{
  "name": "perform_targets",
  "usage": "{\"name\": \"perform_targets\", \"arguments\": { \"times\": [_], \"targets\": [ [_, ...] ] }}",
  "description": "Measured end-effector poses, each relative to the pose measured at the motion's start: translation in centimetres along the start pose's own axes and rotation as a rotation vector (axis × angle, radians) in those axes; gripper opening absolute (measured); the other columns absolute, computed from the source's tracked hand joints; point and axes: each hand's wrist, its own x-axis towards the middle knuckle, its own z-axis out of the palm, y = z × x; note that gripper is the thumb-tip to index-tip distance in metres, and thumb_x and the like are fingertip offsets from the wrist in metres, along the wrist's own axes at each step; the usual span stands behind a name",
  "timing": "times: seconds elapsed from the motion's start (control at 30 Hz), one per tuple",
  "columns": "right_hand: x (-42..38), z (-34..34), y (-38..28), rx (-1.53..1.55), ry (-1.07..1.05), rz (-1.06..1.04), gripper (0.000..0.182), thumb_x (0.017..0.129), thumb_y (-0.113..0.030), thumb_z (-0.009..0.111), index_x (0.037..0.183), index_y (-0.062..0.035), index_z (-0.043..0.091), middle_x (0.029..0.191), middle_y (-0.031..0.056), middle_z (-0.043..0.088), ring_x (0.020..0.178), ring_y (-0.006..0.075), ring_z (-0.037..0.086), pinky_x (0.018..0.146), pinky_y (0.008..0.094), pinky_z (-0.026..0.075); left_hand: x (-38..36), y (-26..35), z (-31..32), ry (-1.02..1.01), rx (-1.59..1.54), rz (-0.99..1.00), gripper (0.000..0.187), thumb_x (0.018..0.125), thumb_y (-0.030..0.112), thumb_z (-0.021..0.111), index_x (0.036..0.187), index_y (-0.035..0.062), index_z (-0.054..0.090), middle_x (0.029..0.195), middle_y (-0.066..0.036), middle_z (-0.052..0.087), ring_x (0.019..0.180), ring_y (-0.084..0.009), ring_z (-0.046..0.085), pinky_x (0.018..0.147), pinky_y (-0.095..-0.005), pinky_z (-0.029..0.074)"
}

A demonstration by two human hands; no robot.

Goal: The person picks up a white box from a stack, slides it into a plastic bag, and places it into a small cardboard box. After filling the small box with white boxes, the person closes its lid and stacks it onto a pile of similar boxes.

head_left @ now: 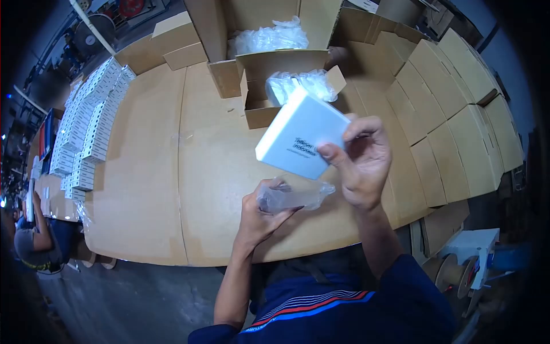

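Observation:
A white box with dark printing is tilted in my right hand, gripped at its right side between thumb and fingers. Below it, my left hand grips a clear plastic bag whose loose end points right. The box is outside the bag, a little above it. Just beyond the white box stands an open cardboard carton with more clear plastic bags inside.
A larger open carton behind also holds plastic wrapping. Stacked small white boxes line the table's left end. Closed brown cartons stand along the right. Brown cardboard covers the table. Another person works at far left.

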Motion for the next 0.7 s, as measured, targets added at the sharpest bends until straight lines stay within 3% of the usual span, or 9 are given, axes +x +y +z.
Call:
{"name": "perform_targets", "arguments": {
  "times": [0.03, 0.07, 0.17, 0.2, 0.27, 0.33, 0.43, 0.7],
  "targets": [
    [-0.3, 0.4, 0.2, -0.030, 0.025, 0.023, 0.032, 0.084, 0.005, 0.082, 0.104, -0.0028, 0.058, 0.097, 0.0065, 0.061, 0.089, 0.0097, 0.059, 0.085, 0.0263, 0.050, 0.0, 0.0, 0.0, -0.002, -0.008, -0.023, 0.050, 0.076, 0.008, 0.091, 0.118, -0.0037, 0.065, 0.098, -0.013, 0.077, 0.089, -0.0189, 0.075, 0.081, -0.0326, 0.060],
    [-0.5, 1.2, 0.0, -0.020, 0.073, 0.084, 0.026, 0.082, 0.004, 0.084, 0.096, -0.0026, 0.063, 0.094, 0.0061, 0.065, 0.085, 0.0097, 0.062, 0.095, 0.0318, 0.050, 0.0, 0.0, 0.0, -0.004, -0.014, -0.045, 0.050, 0.076, 0.008, 0.090, 0.117, -0.0040, 0.065, 0.097, -0.013, 0.077, 0.087, -0.0184, 0.076, 0.079, -0.0323, 0.061],
    [-0.9, 0.6, 1.0, -0.233, -0.061, -0.029, 0.024, 0.081, 0.005, 0.084, 0.094, -0.0033, 0.066, 0.089, 0.0037, 0.068, 0.081, 0.0102, 0.064, 0.106, 0.0387, 0.045, 0.4, 0.6, -0.1, -0.010, -0.063, -0.178, 0.047, 0.077, 0.008, 0.090, 0.115, -0.0055, 0.065, 0.091, -0.012, 0.077, 0.078, -0.0160, 0.075, 0.070, -0.0305, 0.061],
    [-0.9, 0.9, 0.6, -0.175, -0.033, 0.037, 0.022, 0.080, 0.005, 0.084, 0.091, -0.0041, 0.068, 0.083, 0.0010, 0.068, 0.082, 0.0119, 0.066, 0.112, 0.0423, 0.040, 0.4, 0.6, -0.2, -0.010, -0.073, -0.184, 0.046, 0.077, 0.006, 0.089, 0.114, -0.0061, 0.064, 0.090, -0.012, 0.076, 0.075, -0.0156, 0.073, 0.066, -0.0296, 0.060],
    [-0.7, 0.3, 0.7, -0.202, -0.080, 0.015, 0.021, 0.081, 0.005, 0.083, 0.091, -0.0039, 0.067, 0.084, 0.0014, 0.067, 0.087, 0.0144, 0.068, 0.110, 0.0413, 0.041, 0.5, 0.6, -0.4, -0.010, -0.094, -0.196, 0.044, 0.078, 0.002, 0.088, 0.112, -0.0074, 0.061, 0.086, -0.012, 0.073, 0.068, -0.0146, 0.069, 0.059, -0.0279, 0.058],
    [-0.5, -0.5, 0.8, -0.230, -0.125, 0.009, 0.021, 0.081, 0.006, 0.082, 0.090, -0.0035, 0.067, 0.084, 0.0022, 0.066, 0.098, 0.0187, 0.070, 0.105, 0.0395, 0.045, 0.4, 0.6, -0.4, 0.003, -0.127, -0.213, 0.042, 0.079, 0.000, 0.087, 0.111, -0.0076, 0.061, 0.086, -0.012, 0.073, 0.068, -0.0147, 0.069, 0.058, -0.0281, 0.058],
    [0.0, -1.4, 0.6, -0.228, -0.165, 0.026, 0.020, 0.082, 0.008, 0.081, 0.090, -0.0034, 0.066, 0.084, 0.0028, 0.066, 0.102, 0.0195, 0.069, 0.102, 0.0389, 0.046, 0.5, 0.9, -0.3, 0.008, -0.167, -0.224, 0.041, 0.079, -0.001, 0.086, 0.111, -0.0078, 0.061, 0.086, -0.012, 0.073, 0.068, -0.0147, 0.069, 0.057, -0.0282, 0.057],
    [0.3, -2.3, 1.0, -0.284, -0.303, 0.077, 0.017, 0.082, 0.006, 0.080, 0.087, -0.0025, 0.066, 0.085, 0.0035, 0.067, 0.083, 0.0138, 0.064, 0.086, 0.0323, 0.051, 0.4, 0.8, 0.0, -0.018, -0.172, -0.257, 0.043, 0.079, 0.002, 0.087, 0.114, -0.0068, 0.063, 0.090, -0.012, 0.073, 0.068, -0.0143, 0.069, 0.057, -0.0275, 0.058]
  ]
}}
